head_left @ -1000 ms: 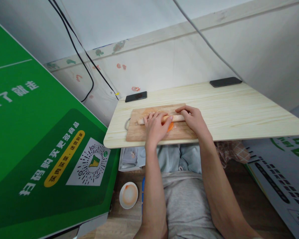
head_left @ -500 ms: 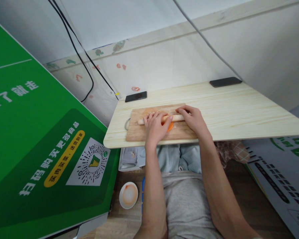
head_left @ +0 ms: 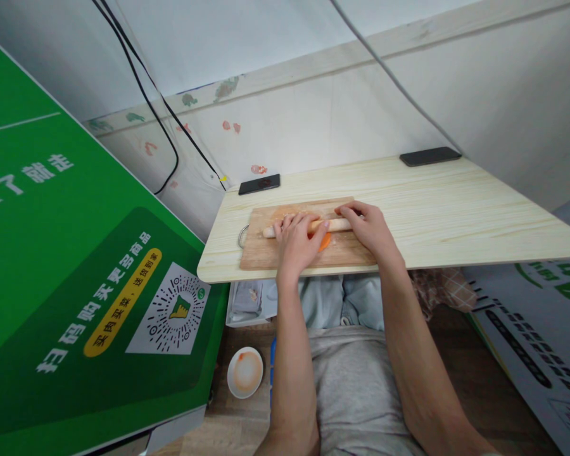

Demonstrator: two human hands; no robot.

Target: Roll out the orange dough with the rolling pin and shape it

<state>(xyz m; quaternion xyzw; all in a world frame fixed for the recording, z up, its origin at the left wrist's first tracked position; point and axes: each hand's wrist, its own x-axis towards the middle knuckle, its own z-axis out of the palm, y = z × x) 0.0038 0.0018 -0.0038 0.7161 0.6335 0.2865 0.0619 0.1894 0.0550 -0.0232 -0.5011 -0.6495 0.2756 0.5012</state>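
Observation:
A pale wooden rolling pin (head_left: 339, 225) lies crosswise over a wooden cutting board (head_left: 260, 254). Over the pin's left part my left hand (head_left: 298, 244) is closed, fingers curled across the far side and thumb pointing right along it. My right hand (head_left: 371, 229) grips the pin's right end, which its fingers hide. Some flattened orange dough (head_left: 323, 242) shows under the pin, just right of my left hand; the rest of it is covered. Pale specks, perhaps flour, dot the board.
The board rests near the front edge of a light wood table (head_left: 456, 215). Two dark phones, one at the back left (head_left: 259, 184) and one at the back right (head_left: 430, 156), lie near the wall. Below left stand a bowl (head_left: 245, 372) and a white box (head_left: 232, 316).

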